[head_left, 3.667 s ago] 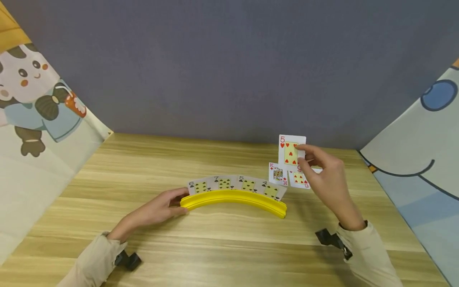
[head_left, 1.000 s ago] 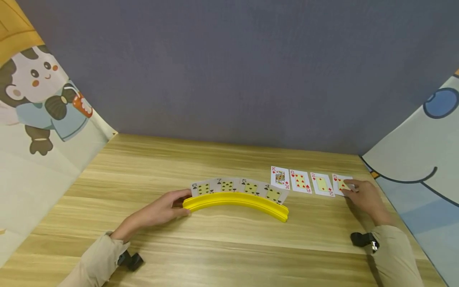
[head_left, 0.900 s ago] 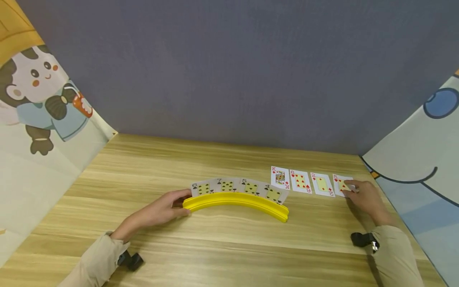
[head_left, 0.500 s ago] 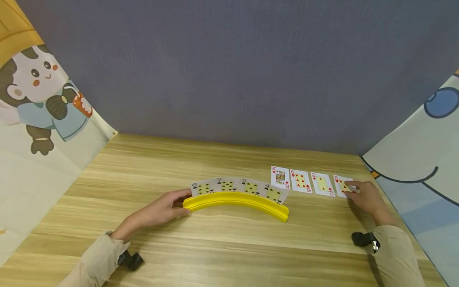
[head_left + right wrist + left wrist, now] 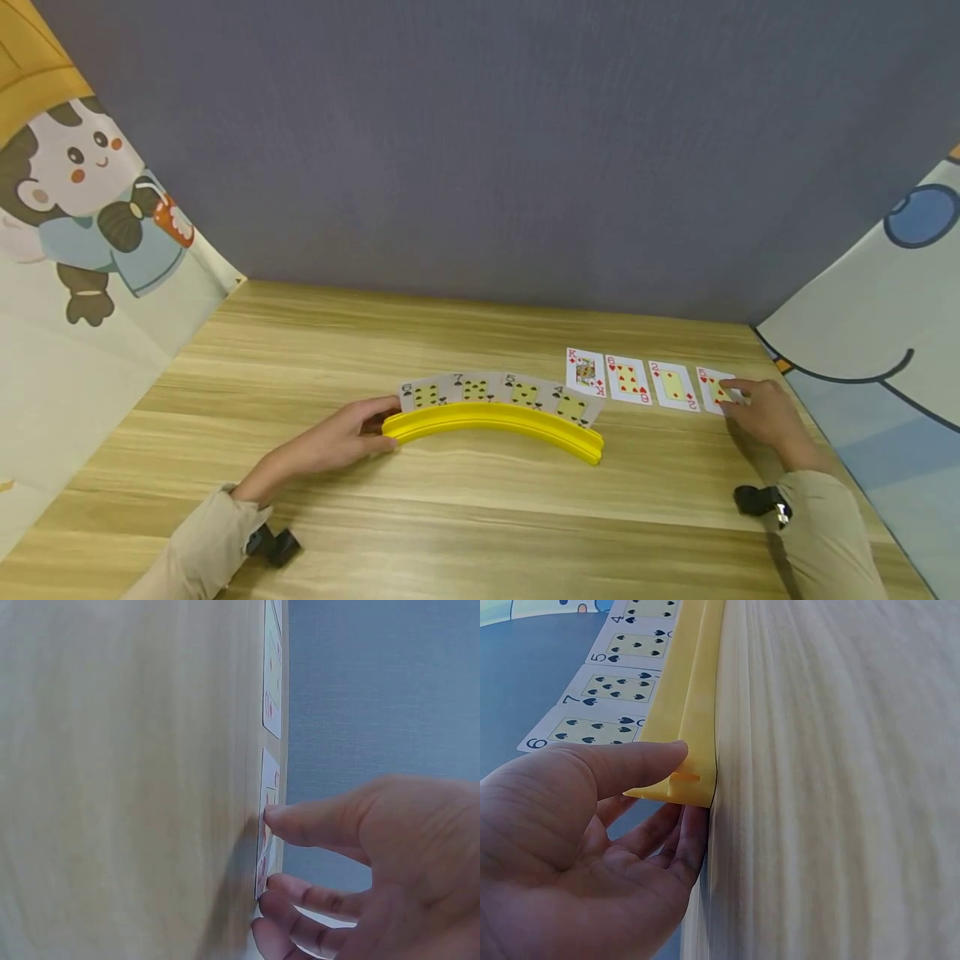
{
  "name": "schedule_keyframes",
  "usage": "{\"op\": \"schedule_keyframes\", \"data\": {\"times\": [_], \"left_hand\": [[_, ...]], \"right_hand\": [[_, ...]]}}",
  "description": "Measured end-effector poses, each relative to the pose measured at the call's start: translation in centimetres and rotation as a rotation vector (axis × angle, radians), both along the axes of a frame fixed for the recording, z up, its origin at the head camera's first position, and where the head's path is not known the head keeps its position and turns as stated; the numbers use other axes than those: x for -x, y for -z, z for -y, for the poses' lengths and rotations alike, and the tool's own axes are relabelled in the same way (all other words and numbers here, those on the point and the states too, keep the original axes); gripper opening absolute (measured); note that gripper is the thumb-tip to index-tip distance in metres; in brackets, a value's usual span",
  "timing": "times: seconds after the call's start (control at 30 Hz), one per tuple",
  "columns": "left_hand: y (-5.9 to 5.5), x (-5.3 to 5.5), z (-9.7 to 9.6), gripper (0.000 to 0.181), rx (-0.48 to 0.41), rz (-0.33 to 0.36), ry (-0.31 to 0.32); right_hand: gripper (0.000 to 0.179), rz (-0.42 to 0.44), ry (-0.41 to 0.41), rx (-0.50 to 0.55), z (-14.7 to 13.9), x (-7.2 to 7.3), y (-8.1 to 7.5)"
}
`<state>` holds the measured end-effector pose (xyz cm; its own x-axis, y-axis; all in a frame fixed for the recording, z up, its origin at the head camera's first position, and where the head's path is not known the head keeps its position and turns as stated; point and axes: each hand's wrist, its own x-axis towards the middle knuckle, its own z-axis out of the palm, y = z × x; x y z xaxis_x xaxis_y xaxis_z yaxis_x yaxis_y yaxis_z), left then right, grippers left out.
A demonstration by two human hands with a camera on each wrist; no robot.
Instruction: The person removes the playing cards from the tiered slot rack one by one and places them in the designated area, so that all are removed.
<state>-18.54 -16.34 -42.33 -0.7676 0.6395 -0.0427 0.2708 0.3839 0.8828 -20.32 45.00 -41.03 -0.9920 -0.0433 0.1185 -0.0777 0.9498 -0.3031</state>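
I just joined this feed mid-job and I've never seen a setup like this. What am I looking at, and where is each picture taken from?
No machine here: a person is working with a bare left hand and right hand. The wide picture is taken from the person's head; the two closer ones come from the wrists, one each.

On the wooden table is a curved yellow rack with four black cards standing in it. Four red cards lie face up in a row, running rightward from behind its right end.

The left hand grips the rack's left end. The right hand touches the rightmost red card; whether it pinches it is unclear.
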Motion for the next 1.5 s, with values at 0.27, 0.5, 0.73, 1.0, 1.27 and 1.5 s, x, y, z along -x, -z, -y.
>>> {"op": "schedule_keyframes", "data": {"times": [0.27,0.5,0.73,1.0,1.27,1.5], "left_hand": [[-0.1,-0.2,0.0,0.048,0.001,-0.002,0.003],[-0.4,-0.3,-0.1,0.047,-0.003,0.006,-0.001],[-0.3,-0.3,-0.1,0.047,-0.006,0.001,0.001],[-0.3,-0.2,-0.1,0.049,-0.011,0.005,0.003],[-0.4,-0.1,-0.2,0.048,-0.009,-0.005,0.006],[-0.2,-0.2,0.0,0.05,0.003,-0.027,0.0]], "right_hand": [[0.041,0.038,0.016,0.012,0.1,-0.2,-0.4],[0.041,0.017,0.048,0.031,0.1,-0.2,-0.9],[0.035,-0.065,-0.041,0.086,1.2,-0.1,-2.2],[0.035,-0.135,-0.083,0.119,3.3,-0.6,-4.3],[0.033,-0.208,-0.152,0.147,6.3,-1.4,-6.2],[0.029,-0.195,-0.245,0.259,10.0,-2.1,-7.1]]}}
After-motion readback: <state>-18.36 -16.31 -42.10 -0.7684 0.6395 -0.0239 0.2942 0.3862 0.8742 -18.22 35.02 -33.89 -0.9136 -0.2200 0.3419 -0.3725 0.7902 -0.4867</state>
